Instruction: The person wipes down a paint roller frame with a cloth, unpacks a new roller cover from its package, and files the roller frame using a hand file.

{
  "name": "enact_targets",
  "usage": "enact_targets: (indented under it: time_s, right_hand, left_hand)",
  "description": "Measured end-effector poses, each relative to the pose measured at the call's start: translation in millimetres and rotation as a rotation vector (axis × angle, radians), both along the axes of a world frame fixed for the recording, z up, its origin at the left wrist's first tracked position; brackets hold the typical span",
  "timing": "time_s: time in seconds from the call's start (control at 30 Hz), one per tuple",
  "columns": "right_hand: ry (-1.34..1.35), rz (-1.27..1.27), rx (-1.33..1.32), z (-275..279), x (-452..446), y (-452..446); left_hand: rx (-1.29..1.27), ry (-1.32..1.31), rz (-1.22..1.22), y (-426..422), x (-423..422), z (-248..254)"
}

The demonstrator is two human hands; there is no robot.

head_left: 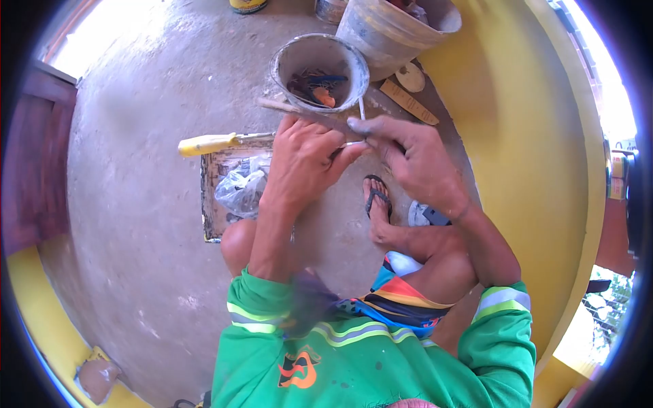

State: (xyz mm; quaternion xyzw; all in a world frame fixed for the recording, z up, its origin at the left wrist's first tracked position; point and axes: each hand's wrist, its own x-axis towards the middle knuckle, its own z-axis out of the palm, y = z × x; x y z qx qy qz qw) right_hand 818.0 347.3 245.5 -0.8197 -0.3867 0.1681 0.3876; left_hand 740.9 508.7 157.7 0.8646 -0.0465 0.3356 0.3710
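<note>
My left hand (303, 160) is closed, its thumb reaching toward my right hand. My right hand (418, 160) is closed in a pinch, with a greyish smear on one fingertip. A thin pale piece (350, 144) shows at my left thumb, between the hands; its kind is unclear. A yellow-handled tool (207, 144) has a metal part running to my left hand, where its end is hidden; I cannot tell whether it is gripped. Just beyond the fingers is a long tool with a wooden end (277, 105) and a darker flat part, partly covered by my left hand.
A stained bucket (274, 71) with scraps inside stands ahead, beside a larger bucket (381, 44). A worn tray (208, 197) holds a clear plastic bag (241, 190). A flat wooden piece (408, 102) lies by the yellow wall (524, 170). My sandalled foot (376, 197) is below.
</note>
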Motion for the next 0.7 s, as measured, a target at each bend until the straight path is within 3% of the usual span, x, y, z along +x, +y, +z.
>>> enact_targets:
  time_s: [0.1, 0.3, 0.4, 0.7]
  right_hand:
    - [-0.112, -0.056, -0.028, -4, 16, 4]
    - [-0.039, -0.002, -0.017, -6, 10, 3]
    - [-0.176, -0.058, -0.051, -16, 27, 7]
    - [-0.105, -0.107, -0.057, -14, 20, 13]
  left_hand:
    - [0.082, 0.071, 0.027, 0, -1, 7]
    - [0.129, 0.048, 0.05, 3, -5, 7]
    - [0.126, 0.059, 0.051, 0, -5, 9]
    - [0.084, 0.012, 0.1, -2, -3, 5]
